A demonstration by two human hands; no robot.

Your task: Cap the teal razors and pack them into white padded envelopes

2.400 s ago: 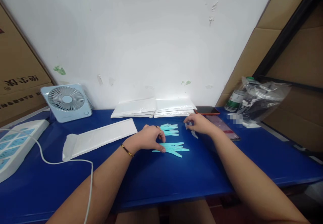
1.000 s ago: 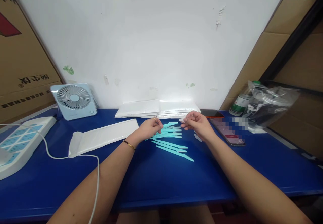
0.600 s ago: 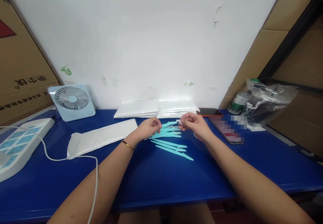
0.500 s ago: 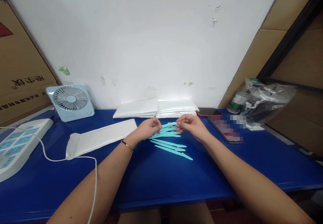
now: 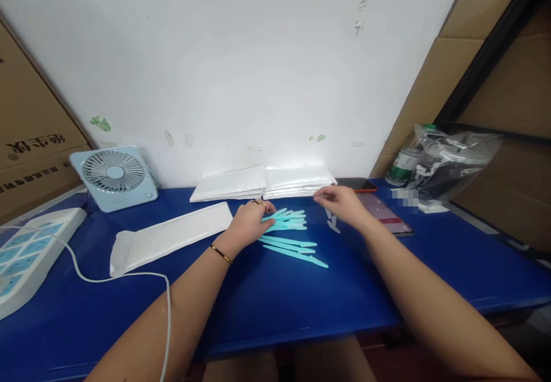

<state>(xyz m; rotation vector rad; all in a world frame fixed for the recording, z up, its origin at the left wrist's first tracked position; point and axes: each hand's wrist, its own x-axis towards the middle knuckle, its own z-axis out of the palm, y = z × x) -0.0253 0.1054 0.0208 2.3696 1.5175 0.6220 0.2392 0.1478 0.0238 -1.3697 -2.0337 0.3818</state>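
Note:
Several teal eyebrow razors (image 5: 293, 219) lie fanned in a bunch on the blue table. Two or so more razors (image 5: 297, 250) lie apart in front of the bunch. My left hand (image 5: 253, 221) is closed around the left ends of the bunch, thumb and forefinger pinching there; its grip partly hides them. To the right, my right hand (image 5: 342, 203) hovers off the razors with fingers curled and tips together; whatever is between them is too small to make out. Small translucent pieces, like blade caps (image 5: 332, 222), show just beneath it.
Left of my left hand lies a white padded envelope (image 5: 172, 236); stacked envelopes (image 5: 262, 184) rest against the wall. A fan (image 5: 114, 175), power strip (image 5: 38, 256) and white cable (image 5: 166, 313) occupy the left. Two phones (image 5: 390, 215), a bottle (image 5: 402, 167) and plastic bag (image 5: 456, 164) are at right.
My right hand has moved away from the razors, to the right and slightly up. The translucent pieces under it now show. My left hand stays at the bunch; the view has shifted slightly.

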